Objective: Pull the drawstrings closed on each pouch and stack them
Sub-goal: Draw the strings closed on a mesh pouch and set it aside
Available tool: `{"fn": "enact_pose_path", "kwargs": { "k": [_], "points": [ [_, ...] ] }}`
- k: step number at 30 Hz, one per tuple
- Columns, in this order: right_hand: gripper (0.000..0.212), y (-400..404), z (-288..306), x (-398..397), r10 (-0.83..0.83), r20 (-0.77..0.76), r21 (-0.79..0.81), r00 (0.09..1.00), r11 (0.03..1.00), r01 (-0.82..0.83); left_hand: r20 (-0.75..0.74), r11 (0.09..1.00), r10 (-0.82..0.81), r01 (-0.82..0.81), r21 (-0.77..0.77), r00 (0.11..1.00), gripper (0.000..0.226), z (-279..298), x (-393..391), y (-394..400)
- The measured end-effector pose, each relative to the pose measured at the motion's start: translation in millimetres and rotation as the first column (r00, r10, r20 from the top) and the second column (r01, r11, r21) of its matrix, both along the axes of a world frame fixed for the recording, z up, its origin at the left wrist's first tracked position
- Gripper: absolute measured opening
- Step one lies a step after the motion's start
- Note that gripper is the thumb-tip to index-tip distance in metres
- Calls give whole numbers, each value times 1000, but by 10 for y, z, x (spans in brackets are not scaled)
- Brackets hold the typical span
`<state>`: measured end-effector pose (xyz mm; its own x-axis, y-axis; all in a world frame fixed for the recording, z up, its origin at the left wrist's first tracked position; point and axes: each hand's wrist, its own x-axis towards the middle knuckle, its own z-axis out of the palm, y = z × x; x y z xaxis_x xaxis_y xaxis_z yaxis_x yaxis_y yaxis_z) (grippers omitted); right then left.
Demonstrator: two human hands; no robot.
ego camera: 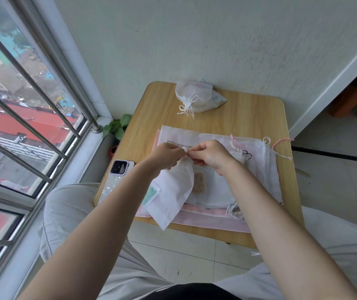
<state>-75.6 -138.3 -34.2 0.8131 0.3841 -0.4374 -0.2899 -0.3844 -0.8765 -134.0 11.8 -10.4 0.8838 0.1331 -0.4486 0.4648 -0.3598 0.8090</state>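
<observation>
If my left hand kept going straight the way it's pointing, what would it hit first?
Most likely your right hand: the left hand points right, both pinching the top of a white pouch, fingertips nearly touching.

A small wooden worktop (249,118) with rounded corners stands against a pale wall (194,40). A phone (117,176) in a light case lies face down along the worktop's left edge, its dark camera block at the far end. Just off the worktop's left side, a small green plant (117,126) sits in the corner by the window sill. Beyond the plant, a barred window (21,105) looks down on red rooftops. Under the worktop is a pale tiled floor (184,256).
</observation>
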Motion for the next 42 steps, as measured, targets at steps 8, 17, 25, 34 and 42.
{"fn": "enact_pose_path", "kwargs": {
  "k": [8,17,25,34,42],
  "points": [
    [9,-127,-58,178,10,381,-276,924,956,103,-32,977,-134,137,166,991,20,-91,-23,241],
    [9,-87,195,295,90,278,-104,956,993,-63,61,780,-461,372,504,885,55,11,328,222],
    [46,-100,355,639,362,50,-460,931,836,-300,48,759,-368,270,592,928,26,-59,855,203],
    [54,220,642,1069,150,643,-273,751,961,42,295,920,383,-392,-30,876,19,218,1308,144],
    [25,136,386,978,257,505,-415,824,909,-29,-5,970,104,-100,223,995,20,-104,1111,85]
  ]
}}
